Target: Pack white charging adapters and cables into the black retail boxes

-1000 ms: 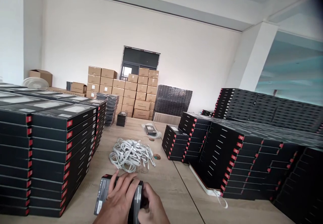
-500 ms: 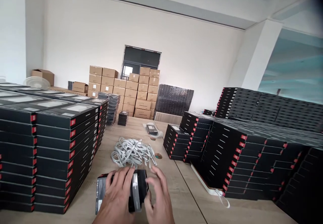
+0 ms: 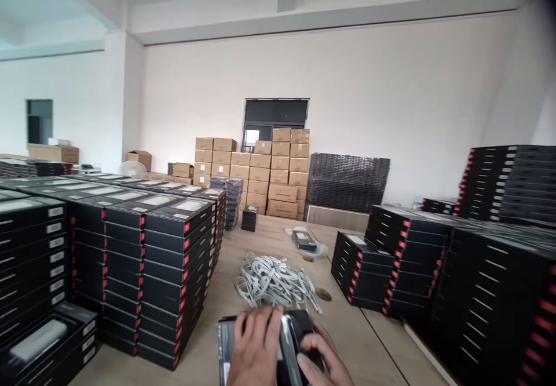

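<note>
A black and grey box lies at the front edge of my view, partly hidden by my hands. My left hand is laid over it, fingers closed across its top and bent over the far edge. A shiny grey strip runs along the box between the two hands. At the dark right-hand end of the box, my right hand has its fingers curled in with the thumb, gripping that part. Just beyond the box, a heap of white cables rests on the wooden table.
Tall stacks of black boxes rise on the left, and more black boxes on the right. Farther back lies a plastic-wrapped dark box. A cable hole is beside the heap. Brown cartons stand by the wall.
The view has swung left, so things appear farther right. My right hand's fingers, spread apart before, have closed in on the box's right end. The left hand stays on the box.
</note>
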### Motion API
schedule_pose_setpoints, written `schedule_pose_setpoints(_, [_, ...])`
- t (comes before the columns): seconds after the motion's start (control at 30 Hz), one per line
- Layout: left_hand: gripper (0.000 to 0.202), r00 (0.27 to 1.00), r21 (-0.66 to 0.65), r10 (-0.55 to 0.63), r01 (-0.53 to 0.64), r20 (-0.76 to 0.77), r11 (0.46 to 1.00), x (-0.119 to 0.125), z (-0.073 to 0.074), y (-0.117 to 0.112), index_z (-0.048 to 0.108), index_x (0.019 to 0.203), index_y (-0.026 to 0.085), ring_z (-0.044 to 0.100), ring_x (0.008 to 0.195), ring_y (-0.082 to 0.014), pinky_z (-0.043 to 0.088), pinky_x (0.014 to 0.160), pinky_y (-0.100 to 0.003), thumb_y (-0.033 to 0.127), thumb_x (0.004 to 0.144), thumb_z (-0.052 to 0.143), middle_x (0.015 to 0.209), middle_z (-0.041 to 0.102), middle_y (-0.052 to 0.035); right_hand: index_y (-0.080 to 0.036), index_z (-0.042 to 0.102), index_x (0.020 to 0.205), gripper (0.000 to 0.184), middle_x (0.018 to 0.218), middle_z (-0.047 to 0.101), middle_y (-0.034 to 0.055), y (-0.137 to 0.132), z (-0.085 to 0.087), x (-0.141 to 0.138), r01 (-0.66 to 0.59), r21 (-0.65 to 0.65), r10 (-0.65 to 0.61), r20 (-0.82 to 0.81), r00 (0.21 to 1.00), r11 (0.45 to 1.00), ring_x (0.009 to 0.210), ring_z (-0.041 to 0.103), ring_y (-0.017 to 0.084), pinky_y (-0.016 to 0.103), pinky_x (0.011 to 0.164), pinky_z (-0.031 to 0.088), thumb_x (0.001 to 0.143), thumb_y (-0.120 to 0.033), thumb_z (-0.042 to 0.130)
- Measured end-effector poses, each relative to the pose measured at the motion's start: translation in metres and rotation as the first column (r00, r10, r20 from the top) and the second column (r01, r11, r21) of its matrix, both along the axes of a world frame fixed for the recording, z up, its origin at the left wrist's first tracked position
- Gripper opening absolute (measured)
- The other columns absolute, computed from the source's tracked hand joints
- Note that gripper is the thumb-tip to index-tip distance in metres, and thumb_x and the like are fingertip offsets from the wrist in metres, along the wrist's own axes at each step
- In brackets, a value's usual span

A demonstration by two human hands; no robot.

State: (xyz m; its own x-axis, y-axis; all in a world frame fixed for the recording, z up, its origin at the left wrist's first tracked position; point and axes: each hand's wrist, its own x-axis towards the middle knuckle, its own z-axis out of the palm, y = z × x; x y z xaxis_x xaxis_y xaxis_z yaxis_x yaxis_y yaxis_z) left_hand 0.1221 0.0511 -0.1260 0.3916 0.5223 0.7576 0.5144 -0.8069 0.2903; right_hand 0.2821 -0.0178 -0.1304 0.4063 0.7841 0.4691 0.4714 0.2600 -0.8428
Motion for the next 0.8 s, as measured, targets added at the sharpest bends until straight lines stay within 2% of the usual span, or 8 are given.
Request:
schedule_pose_setpoints(0.07, [0.094,0.998,-0.113,-0.020,0.013,-0.060,0.993,-0.008,0.010,-0.006,0.042,0.143,0.020,0.048,0.122,-0.0334,0.027,0.108,-0.047,0.026,0.053,0.068,0.136,0.056,-0.0132,-0.021,0.063,0.067,0.035,0.131,0.062,0.0094,-0.008,0.016,-0.006,-0.039,0.012,0.040,-0.263,0.964,0.999,0.122,0.056,0.035,0.035,0.088,0.053,0.066,-0.055,0.075])
schedule_pose_setpoints(0.2, [0.091,0.976,-0.232,0.037,-0.088,-0.216,0.969,-0.023,0.020,-0.007,0.038,0.145,0.016,0.046,0.124,-0.0306,0.026,0.107,-0.046,0.021,0.057,0.061,0.138,0.053,-0.0140,-0.022,0.062,0.076,0.031,0.119,0.069,0.0072,-0.015,0.034,0.004,0.057,0.044,-0.012,-0.682,0.731,0.997,0.091,0.069,0.026,0.031,0.065,0.058,0.068,-0.048,0.078])
schedule_pose_setpoints(0.33, [0.079,0.891,-0.273,0.201,-0.328,-0.407,0.904,-0.035,0.009,0.005,0.044,0.139,0.010,0.047,0.123,-0.0342,0.028,0.103,-0.051,0.023,0.063,0.057,0.139,0.052,-0.0194,-0.020,0.066,0.081,0.025,0.095,0.075,0.0057,-0.018,0.027,0.026,0.189,-0.018,-0.128,-0.800,0.586,0.982,0.072,0.068,0.017,0.021,0.049,0.051,0.067,-0.036,0.079])
schedule_pose_setpoints(0.4, [0.076,0.848,-0.271,0.281,-0.429,-0.450,0.861,-0.040,0.004,0.012,0.046,0.137,0.009,0.046,0.124,-0.0358,0.025,0.106,-0.054,0.024,0.063,0.058,0.141,0.050,-0.0202,-0.018,0.067,0.076,0.020,0.085,0.075,0.0060,-0.017,0.018,0.030,0.140,-0.089,-0.153,-0.810,0.566,0.986,0.063,0.067,0.015,0.019,0.044,0.046,0.068,-0.033,0.078])
schedule_pose_setpoints(0.47, [0.076,0.854,-0.281,0.307,-0.444,-0.421,0.851,-0.042,0.002,0.017,0.045,0.137,0.008,0.046,0.126,-0.0364,0.020,0.110,-0.057,0.025,0.064,0.061,0.143,0.047,-0.0200,-0.017,0.068,0.074,0.019,0.078,0.074,0.0061,-0.016,0.008,0.028,0.025,-0.164,-0.144,-0.775,0.615,0.986,0.057,0.065,0.014,0.018,0.042,0.043,0.070,-0.033,0.076])
schedule_pose_setpoints(0.57, [0.065,0.959,-0.354,0.126,-0.213,-0.254,0.911,-0.040,0.008,0.016,0.043,0.138,0.013,0.043,0.131,-0.0307,0.027,0.112,-0.050,0.023,0.075,0.056,0.145,0.045,-0.0154,-0.017,0.068,0.070,0.026,0.070,0.072,0.0055,-0.012,-0.004,0.020,-0.073,-0.277,-0.101,-0.565,0.819,0.958,0.056,0.065,0.016,0.021,0.044,0.044,0.075,-0.042,0.071])
schedule_pose_setpoints(0.67, [0.042,0.968,-0.448,-0.229,0.162,-0.100,0.879,-0.033,0.015,0.003,0.057,0.120,0.021,0.048,0.129,-0.0216,0.037,0.108,-0.038,0.014,0.079,0.049,0.140,0.050,-0.0087,-0.018,0.070,0.067,0.029,0.070,0.072,0.0049,-0.008,-0.009,0.020,0.070,-0.282,-0.132,-0.207,0.969,0.957,0.067,0.067,0.021,0.028,0.057,0.050,0.076,-0.044,0.066])
schedule_pose_setpoints(0.8, [0.032,0.879,-0.520,-0.473,0.379,-0.057,0.766,-0.021,0.011,-0.015,0.065,0.092,0.023,0.059,0.111,-0.0213,0.046,0.099,-0.035,0.005,0.068,0.054,0.117,0.064,-0.0067,-0.021,0.073,0.079,0.023,0.083,0.074,0.0064,0.006,-0.011,0.035,0.325,-0.206,-0.282,0.211,0.936,0.923,0.080,0.067,0.024,0.034,0.074,0.050,0.081,-0.037,0.057])
